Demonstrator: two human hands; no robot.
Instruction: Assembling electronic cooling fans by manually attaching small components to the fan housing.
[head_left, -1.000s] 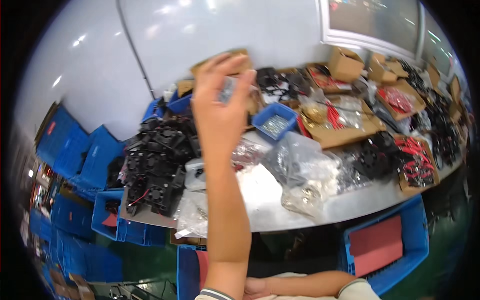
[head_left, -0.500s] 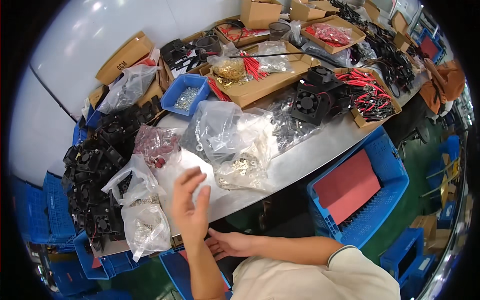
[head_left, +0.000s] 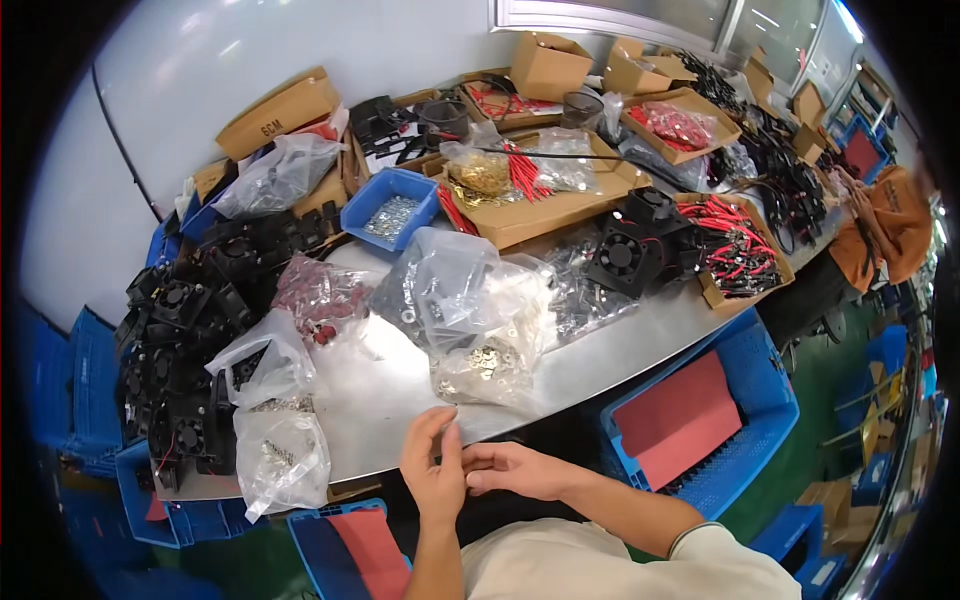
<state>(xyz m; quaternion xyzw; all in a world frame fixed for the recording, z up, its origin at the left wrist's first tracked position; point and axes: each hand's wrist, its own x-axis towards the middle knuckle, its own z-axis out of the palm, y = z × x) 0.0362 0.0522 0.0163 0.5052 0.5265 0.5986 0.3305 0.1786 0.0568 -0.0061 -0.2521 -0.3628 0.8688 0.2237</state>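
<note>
**A:** Your left hand (head_left: pixel 432 470) and right hand (head_left: pixel 515 470) sit together at the near edge of the tabletop (head_left: pixel 600 350), touching each other. The left fingers (head_left: pixel 425 430) are curled narrow, tips drawn toward the thumb as if pinching something very small. I can't tell whether anything is actually between them. The right fingers (head_left: pixel 480 470) lie flat and nearly closed against your left thumb, holding nothing that I can see.

**B:** So what are you working from?

**A:** The nearest thing is the clear bag of small metal parts (head_left: pixel 490 360), just beyond your fingertips with its mouth slumped toward you. I'd judge it lies that way so you can pick pieces out without lifting it. A second clear bag of screws (head_left: pixel 280 455) sits to your left, close enough for the left hand alone.

**B:** And the rest of the spread?

**A:** It reads as sorted by kind. The black cooling fans (head_left: pixel 180 350) are heaped at your left, partly over a blue crate. A blue bin of small hardware (head_left: pixel 392 208) stands further back, open side up so the contents stay put. More fans (head_left: pixel 630 250) sit at the centre right beside a cardboard tray of red-wired leads (head_left: pixel 740 255). Below the tabletop edge, a blue crate with a red sheet in it (head_left: pixel 700 420) sits on your right, within an easy drop of that hand.
</note>
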